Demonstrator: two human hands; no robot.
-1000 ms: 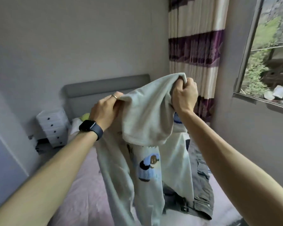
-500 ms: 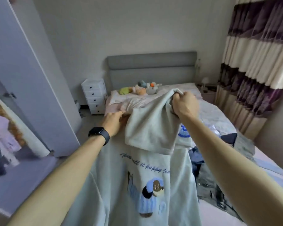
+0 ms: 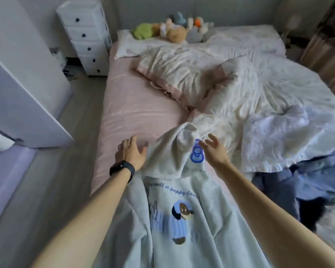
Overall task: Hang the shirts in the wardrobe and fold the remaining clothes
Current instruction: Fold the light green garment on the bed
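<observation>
L hand (image 3: 131,153) + R hand (image 3: 214,150): fingers spread, holding nothing | hoodie (image 3: 197,244) laid nr bed (image 3: 139,105) L edge

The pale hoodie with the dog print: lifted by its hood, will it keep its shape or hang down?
Probably floppy: the hoodie lies in soft folds, its hood slumped. It would likely hang and bunch. The matte cloth seems unlikely to slip.
</observation>
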